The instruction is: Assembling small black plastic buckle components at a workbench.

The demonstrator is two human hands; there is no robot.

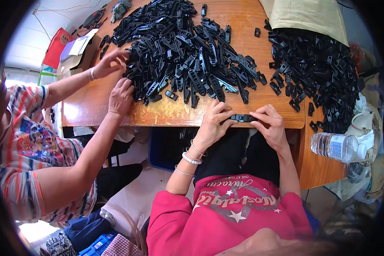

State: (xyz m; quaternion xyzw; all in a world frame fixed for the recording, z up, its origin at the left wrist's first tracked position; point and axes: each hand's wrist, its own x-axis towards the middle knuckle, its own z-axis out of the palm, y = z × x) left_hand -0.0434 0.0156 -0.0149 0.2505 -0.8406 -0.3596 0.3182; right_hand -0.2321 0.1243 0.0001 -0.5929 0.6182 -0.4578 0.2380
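Note:
A short black plastic piece [242,118] lies level between my two hands at the table's near edge. My left hand [216,120] pinches its left end, and my right hand [269,124] pinches its right end. Fingertips hide both ends, so I cannot tell whether it is one part or two joined. Just beyond my hands spreads a large heap of long black plastic parts [179,55], some with ladder-like slots. On the right is a pile of small black plastic clips [315,64], partly spilling from a beige sack [307,17].
At the left, a co-worker's two hands [121,96] reach to the heap's edge. A clear plastic bottle [335,146] lies on its side at the right. An opened carton [79,53] stands at the far left. Below the table edge is a blue bin [158,149].

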